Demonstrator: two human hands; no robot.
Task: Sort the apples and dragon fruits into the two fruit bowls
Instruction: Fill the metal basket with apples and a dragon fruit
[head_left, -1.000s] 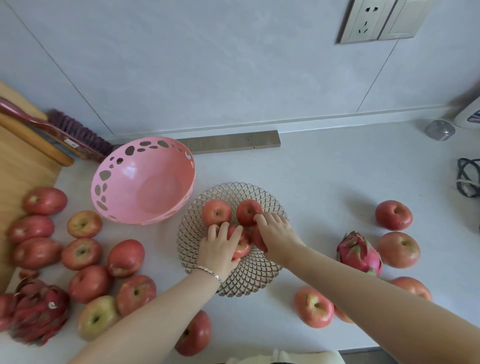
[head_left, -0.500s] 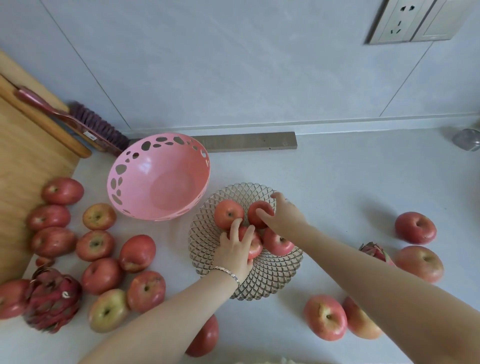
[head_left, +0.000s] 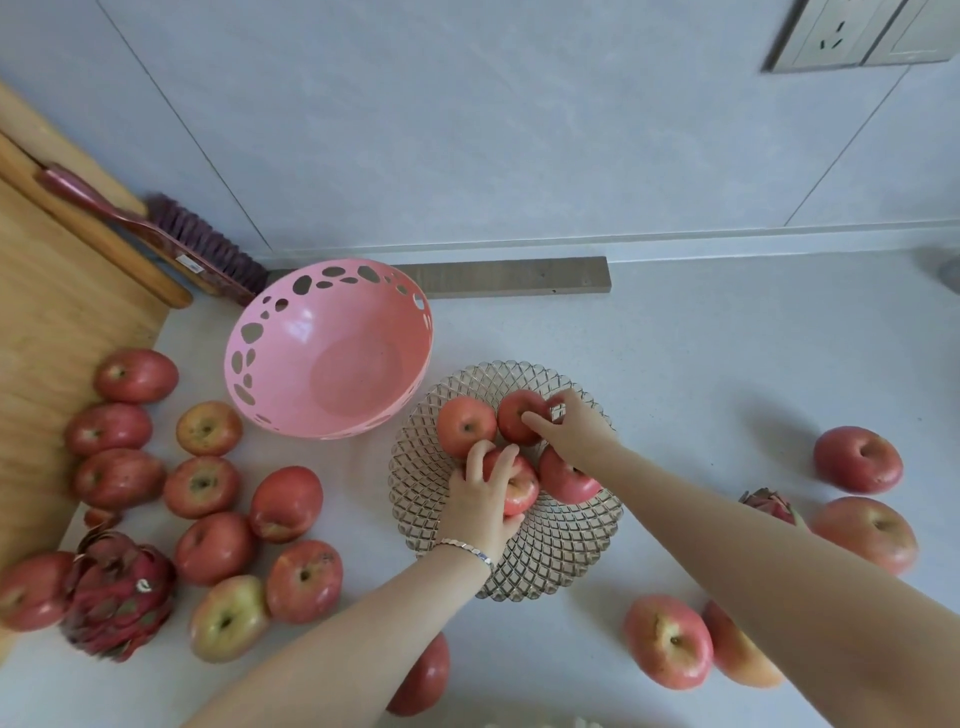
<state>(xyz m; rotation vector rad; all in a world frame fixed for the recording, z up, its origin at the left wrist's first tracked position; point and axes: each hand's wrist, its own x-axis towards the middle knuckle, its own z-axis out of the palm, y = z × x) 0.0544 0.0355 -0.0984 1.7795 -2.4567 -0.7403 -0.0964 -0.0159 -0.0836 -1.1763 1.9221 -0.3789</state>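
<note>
A clear lattice bowl (head_left: 550, 561) at the centre holds several red apples. My left hand (head_left: 480, 501) is curled over the front apple (head_left: 519, 493) and grips it inside the bowl. My right hand (head_left: 574, 428) reaches over another apple (head_left: 566, 480), its fingers spread and touching the rear right apple (head_left: 511, 418). A further apple (head_left: 465, 423) lies at the bowl's rear left. The pink plastic bowl (head_left: 332, 343) behind and to the left holds nothing. One dragon fruit (head_left: 117, 597) lies at the near left. A second dragon fruit (head_left: 769, 504) peeks out behind my right forearm.
Several loose apples (head_left: 213, 545) crowd the counter on the left, and several more apples (head_left: 857, 457) lie on the right. A wooden board (head_left: 47, 322) and a brush (head_left: 208, 249) sit at the far left. A grey strip (head_left: 519, 275) runs along the wall.
My right hand has let go of the apple it set in the lattice bowl and moved back to the rear right apple. My left hand stays on the front apple.
</note>
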